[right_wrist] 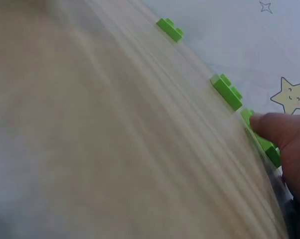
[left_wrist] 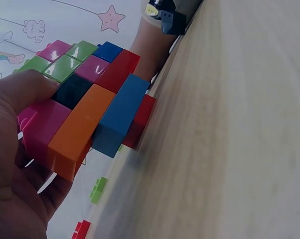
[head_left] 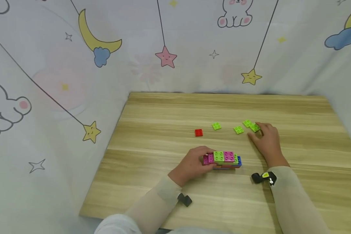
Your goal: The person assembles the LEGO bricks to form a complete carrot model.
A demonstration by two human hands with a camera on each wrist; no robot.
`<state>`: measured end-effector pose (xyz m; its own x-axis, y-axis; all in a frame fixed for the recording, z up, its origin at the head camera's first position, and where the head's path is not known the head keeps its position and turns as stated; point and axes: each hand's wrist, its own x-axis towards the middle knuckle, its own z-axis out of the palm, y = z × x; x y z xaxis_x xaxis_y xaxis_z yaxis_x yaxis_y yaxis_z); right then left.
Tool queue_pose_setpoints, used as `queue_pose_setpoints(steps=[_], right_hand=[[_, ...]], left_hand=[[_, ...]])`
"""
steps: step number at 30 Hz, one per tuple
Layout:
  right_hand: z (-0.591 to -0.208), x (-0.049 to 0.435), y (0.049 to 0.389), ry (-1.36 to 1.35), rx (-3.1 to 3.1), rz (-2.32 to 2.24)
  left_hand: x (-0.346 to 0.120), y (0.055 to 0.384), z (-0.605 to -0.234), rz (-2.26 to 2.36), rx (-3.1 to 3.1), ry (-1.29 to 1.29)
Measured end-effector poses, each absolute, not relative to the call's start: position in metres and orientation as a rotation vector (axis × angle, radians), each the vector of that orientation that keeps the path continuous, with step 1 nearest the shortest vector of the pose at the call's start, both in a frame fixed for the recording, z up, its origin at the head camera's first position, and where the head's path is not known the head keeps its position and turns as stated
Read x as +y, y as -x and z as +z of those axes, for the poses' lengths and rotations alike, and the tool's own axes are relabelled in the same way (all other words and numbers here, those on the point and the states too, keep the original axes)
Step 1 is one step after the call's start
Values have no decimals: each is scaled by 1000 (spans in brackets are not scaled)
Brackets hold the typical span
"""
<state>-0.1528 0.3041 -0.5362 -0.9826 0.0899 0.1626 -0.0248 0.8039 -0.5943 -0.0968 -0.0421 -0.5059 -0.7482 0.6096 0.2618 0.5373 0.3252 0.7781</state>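
Note:
My left hand (head_left: 194,164) grips the left end of a wall of joined toy building blocks (head_left: 228,156). Pink and light green studs top it; orange, blue and red blocks (left_wrist: 122,72) show on its side in the left wrist view, with the thumb pressed against it. Farther back, my right hand (head_left: 268,141) reaches to two light green blocks (head_left: 254,127) lying corner to corner. Its index finger touches the nearer one's right edge, while the thumb stands slightly apart at the front. In the right wrist view the thumb (right_wrist: 277,127) partly hides these blocks.
Left of that pair lie two single light green blocks, one close by (head_left: 238,130) and one farther off (head_left: 216,126). A red block (head_left: 198,132) sits leftmost. The wooden table (head_left: 152,113) meets a patterned cloth (head_left: 193,74) at its back and left.

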Motion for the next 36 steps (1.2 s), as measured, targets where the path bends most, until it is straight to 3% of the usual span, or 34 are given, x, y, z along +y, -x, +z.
queue_pose_setpoints(steps=[9,17,31,36], right_hand=[[-538,303,156,49,-2786,917],[-528,289,137,91,-2527,1097],[-486,235,76,-853,-2067,1476],[-486,232,71,-963,-2072,1438]], left_hand=[[-42,98,-507,1443,2459,-1069],[-41,99,-508,1448,2441,-1087],[-40,99,-509,1476,2437,-1082],[-41,100,-508,1458,2445,-1075]])
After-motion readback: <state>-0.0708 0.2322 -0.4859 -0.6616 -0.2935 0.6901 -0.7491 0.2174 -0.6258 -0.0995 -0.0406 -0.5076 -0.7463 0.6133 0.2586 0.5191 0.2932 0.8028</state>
